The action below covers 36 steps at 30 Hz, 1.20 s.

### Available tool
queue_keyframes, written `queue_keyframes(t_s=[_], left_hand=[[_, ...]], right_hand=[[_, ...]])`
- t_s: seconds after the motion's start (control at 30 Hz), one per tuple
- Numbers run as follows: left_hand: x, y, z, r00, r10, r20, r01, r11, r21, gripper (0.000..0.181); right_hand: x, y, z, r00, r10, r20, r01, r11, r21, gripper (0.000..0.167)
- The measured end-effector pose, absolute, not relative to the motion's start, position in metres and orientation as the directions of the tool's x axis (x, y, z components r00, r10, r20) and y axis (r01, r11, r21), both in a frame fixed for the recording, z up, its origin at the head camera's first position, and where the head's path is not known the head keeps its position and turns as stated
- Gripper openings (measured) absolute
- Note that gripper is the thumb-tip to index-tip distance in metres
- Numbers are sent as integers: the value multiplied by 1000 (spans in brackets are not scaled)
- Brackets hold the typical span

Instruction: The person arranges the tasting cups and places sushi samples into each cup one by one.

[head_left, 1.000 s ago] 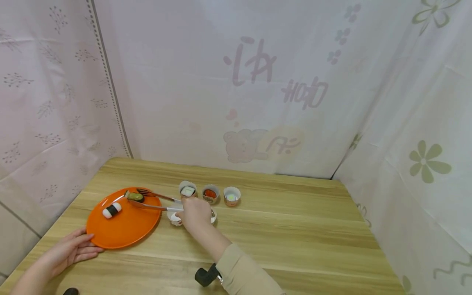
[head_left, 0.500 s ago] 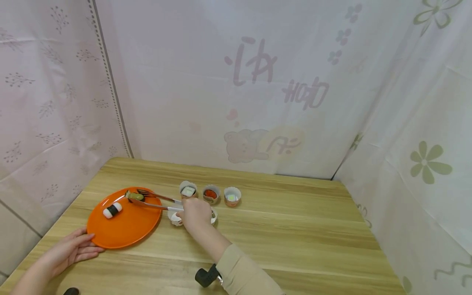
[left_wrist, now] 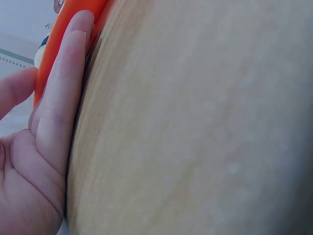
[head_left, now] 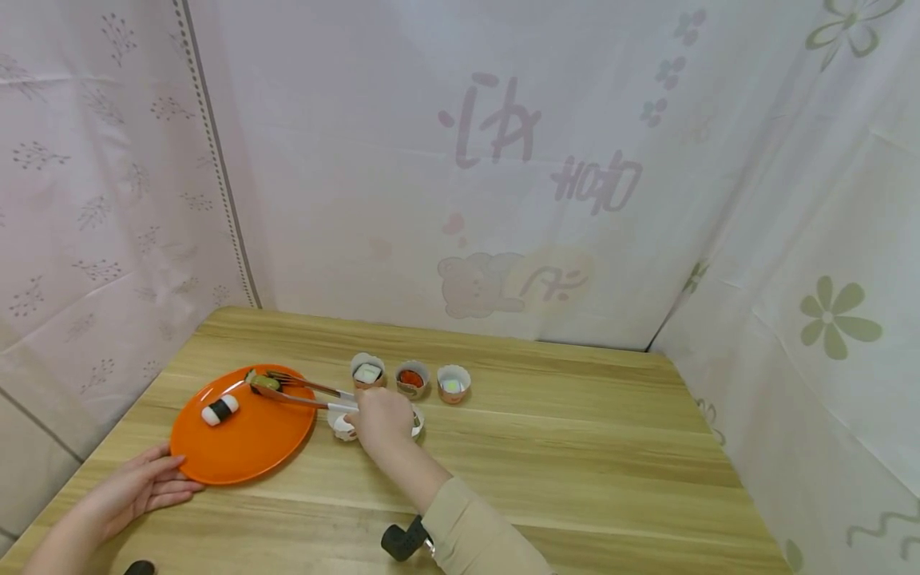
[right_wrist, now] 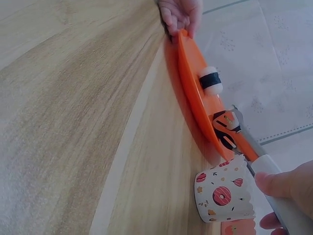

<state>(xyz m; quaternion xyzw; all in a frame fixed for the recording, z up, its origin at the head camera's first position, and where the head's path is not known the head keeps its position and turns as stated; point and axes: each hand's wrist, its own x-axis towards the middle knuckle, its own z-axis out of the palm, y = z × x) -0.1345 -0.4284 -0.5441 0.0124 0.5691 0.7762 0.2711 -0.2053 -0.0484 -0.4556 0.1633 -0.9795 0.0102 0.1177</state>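
My right hand (head_left: pixel 386 417) grips the pale handles of a pair of tongs (head_left: pixel 305 402), reaching left over the paper cups. The tongs' dark slotted tips lie on either side of a green-topped sushi piece (head_left: pixel 266 382) at the far side of an orange plate (head_left: pixel 244 447); in the right wrist view they partly hide it. A white sushi piece with a black band (head_left: pixel 220 410) sits on the plate, apart from the tongs. My left hand (head_left: pixel 136 491) holds the plate's near-left rim, thumb (left_wrist: pixel 17 90) at the upper side, straight fingers (left_wrist: pixel 63 83) along the underside.
Behind my right hand stand three small paper cups: one with a white piece (head_left: pixel 368 373), one with red-orange filling (head_left: pixel 411 378), one with a pale yellow-green centre (head_left: pixel 453 385). More cups (head_left: pixel 343 426) sit partly hidden under the hand. Patterned curtains (head_left: pixel 345 200) surround the wooden table (head_left: pixel 575 447).
The tongs' tips have shifted slightly around the green-topped sushi piece, which has turned a little. My left hand and the plate have stayed in place.
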Motion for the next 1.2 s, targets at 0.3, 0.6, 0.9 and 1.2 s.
queue_keyframes(t_s=[0.3,0.6,0.9,1.2], left_hand=[[-135,-428,-544,-852,426,-305,-404,-162,901,63],[-135,-428,-545,-853,425,-303,-408,-183,894,57],[-135,-427,-542,-849,431,-306,-409,-167,897,65],[-135,-427,-542,-850,414,-324,-417,-155,896,69]], right_hand=[[-205,-48,-456,-925,-311,218,-322,947,-16,25],[-204,-44,-456,-907,-338,252,-348,937,3,25],[-206,-41,-458,-912,-333,238,-350,936,-31,26],[-206,-38,-455,-920,-322,222,-334,942,-16,30]])
